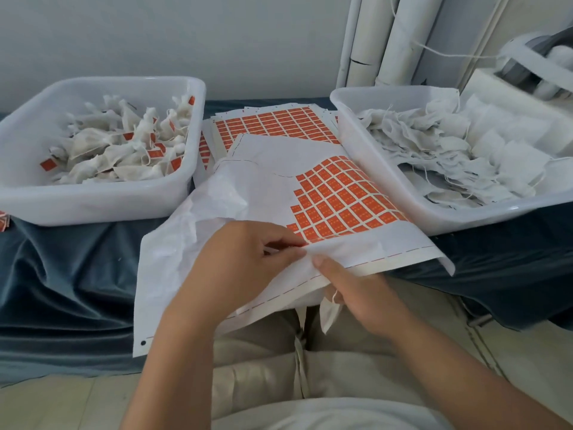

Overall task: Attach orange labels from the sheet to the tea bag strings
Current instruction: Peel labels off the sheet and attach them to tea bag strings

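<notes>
— How far along is the work?
— About the middle, I would say. The white plastic tub on the left (93, 209) holds a heap of white tea bags with orange tags (117, 150) on their strings; those are done. The white plastic tub on the right (381, 175) is full of plain white tea bags (434, 141) without tags; those are left.
— And the sheet?
— The large white backing sheet (266, 187) lies over the edge of the table covered in blue cloth (62, 274), between the tubs. More than half of it is bare; the orange rectangular paper labels (341, 193) fill only its right part.
— What are the hands doing?
— The left hand (248, 265) has curled fingers and pinches one label at the lower corner of the orange block; whether it is lifted, I cannot tell. The right hand (362, 296) presses its thumb on the sheet's near edge, and its curled fingers hold one small white tea bag (330, 316) under the sheet, the thin white string (335, 297) beside the palm.
</notes>
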A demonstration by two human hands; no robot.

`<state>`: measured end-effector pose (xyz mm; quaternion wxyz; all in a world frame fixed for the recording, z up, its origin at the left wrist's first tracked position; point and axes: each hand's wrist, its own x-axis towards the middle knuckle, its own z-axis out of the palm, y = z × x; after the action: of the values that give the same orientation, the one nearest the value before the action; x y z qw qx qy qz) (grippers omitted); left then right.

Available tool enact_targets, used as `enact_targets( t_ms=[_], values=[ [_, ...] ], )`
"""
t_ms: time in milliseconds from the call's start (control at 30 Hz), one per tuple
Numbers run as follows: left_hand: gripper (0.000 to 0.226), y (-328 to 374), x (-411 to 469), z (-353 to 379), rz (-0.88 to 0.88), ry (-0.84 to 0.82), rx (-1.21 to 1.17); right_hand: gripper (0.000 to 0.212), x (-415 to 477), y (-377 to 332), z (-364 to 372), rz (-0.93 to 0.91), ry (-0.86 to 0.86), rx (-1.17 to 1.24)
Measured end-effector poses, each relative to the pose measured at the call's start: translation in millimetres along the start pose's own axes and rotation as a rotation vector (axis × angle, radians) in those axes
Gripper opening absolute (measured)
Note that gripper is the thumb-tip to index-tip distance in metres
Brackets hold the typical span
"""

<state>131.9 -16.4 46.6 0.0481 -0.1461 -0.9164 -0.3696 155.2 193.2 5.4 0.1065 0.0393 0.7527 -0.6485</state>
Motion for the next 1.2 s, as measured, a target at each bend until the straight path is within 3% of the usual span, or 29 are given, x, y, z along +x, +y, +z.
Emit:
enact_targets(
  t_ms=[167,300,367,400,467,533,633,767,900,1033,1200],
  values=[
    [0.008,-6,3,-4,-0.100,-0.110,-0.171,0.016,1,0,-6,-0.044,-0.083,-0.039],
    [0.014,-6,4,0,-0.126,-0.052,-0.097,0.019,-1,-1,-7,-0.030,-0.099,-0.055],
    [0.017,-5,8,5,-0.149,0.053,-0.077,0.035,-1,-3,-8,-0.029,-0.165,-0.072],
    [0.019,-5,9,9,-0.175,0.130,-0.090,0.037,-4,-8,-6,-0.006,-0.232,-0.131],
    [0.019,-5,14,16,-0.229,0.260,-0.163,0.017,-7,-14,-1,0.055,-0.534,-0.310],
    [0.021,-8,17,24,-0.279,0.303,-0.230,0.025,-11,-19,6,0.145,-0.858,-0.434],
    [0.021,-15,21,33,-0.369,0.275,-0.321,0.023,-18,-23,13,0.170,-1.042,-0.487],
    [0.022,-17,21,37,-0.387,0.311,-0.585,0.029,-31,-42,12,0.004,-0.873,-0.257],
    [0.021,-11,18,32,-0.282,0.345,-0.604,0.028,-28,-55,1,-0.290,-0.419,-0.003],
    [0.021,3,14,35,-0.240,0.274,-0.611,0.028,-21,-61,-10,-0.474,-0.242,-0.050],
    [0.021,26,8,42,-0.212,0.263,-0.776,0.040,-24,-64,-14,-0.533,-0.128,-0.134]
  ],
)
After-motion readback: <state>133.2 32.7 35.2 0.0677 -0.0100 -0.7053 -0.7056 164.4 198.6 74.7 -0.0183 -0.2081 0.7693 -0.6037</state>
